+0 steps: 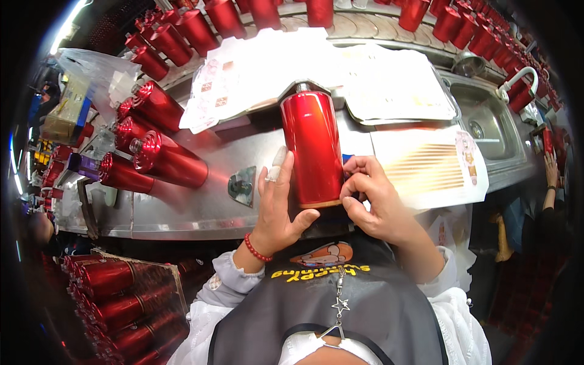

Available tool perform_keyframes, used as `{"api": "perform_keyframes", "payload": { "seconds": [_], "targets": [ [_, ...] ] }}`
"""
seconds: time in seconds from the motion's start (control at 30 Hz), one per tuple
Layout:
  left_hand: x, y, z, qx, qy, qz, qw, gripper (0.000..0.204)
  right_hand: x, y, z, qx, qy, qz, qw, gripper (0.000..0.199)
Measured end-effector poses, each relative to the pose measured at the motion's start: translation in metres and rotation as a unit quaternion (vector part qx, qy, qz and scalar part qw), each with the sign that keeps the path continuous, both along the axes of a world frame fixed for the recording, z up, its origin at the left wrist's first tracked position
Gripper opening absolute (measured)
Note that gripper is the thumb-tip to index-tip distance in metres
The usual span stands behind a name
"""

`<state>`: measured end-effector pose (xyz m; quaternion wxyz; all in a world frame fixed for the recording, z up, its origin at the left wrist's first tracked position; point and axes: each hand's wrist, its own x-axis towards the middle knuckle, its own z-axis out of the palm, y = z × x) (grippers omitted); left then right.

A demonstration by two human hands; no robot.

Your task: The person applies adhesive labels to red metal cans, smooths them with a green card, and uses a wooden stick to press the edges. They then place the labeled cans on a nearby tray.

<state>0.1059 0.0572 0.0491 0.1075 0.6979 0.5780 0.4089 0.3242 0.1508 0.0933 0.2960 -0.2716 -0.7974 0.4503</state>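
Squarely in the middle of the view, a shiny red metal bottle (312,149) lies lengthwise on the steel counter (201,207), its neck pointing away from the person. The left hand (278,210) lies against the bottle's left side, fingers stretched up along it and thumb hooked under its base, gripping it loosely. The right hand (368,198) is curled at the bottle's lower right edge, fingertips pinched together; whether they hold something small is hard to tell. Sticker sheets (435,164) lie just right of the bottle. More red bottles (155,137) lie clustered on the counter to the left, well apart.
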Motion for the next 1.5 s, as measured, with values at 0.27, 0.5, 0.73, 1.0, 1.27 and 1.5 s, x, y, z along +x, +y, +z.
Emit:
{"api": "perform_keyframes", "payload": {
  "seconds": [0.27, 0.5, 0.73, 1.0, 1.27, 1.5],
  "targets": [
    [0.009, 0.003, 0.006, -0.015, -0.130, 0.013, 0.991, 0.083, -0.001, -0.001, -0.002, 0.034, -0.007, 0.005, 0.999, 0.017],
    [0.013, 0.001, 0.007, -0.019, -0.127, 0.028, 0.991, 0.080, -0.001, -0.005, 0.003, -0.007, 0.011, 0.003, 1.000, 0.012],
    [0.014, 0.002, 0.006, -0.009, -0.125, 0.029, 0.992, 0.083, 0.000, -0.003, 0.006, 0.051, 0.009, 0.017, 0.999, 0.012],
    [0.018, 0.002, 0.007, -0.024, -0.144, 0.030, 0.989, 0.081, 0.002, -0.003, 0.002, 0.070, -0.005, 0.005, 0.998, 0.010],
    [0.021, 0.005, 0.004, -0.028, -0.211, 0.014, 0.977, 0.080, 0.003, 0.002, -0.004, 0.116, 0.018, 0.013, 0.993, 0.015],
    [0.021, 0.006, -0.003, -0.020, -0.223, 0.007, 0.975, 0.078, 0.000, 0.002, -0.001, 0.091, 0.009, 0.009, 0.996, 0.017]
  ]
}}
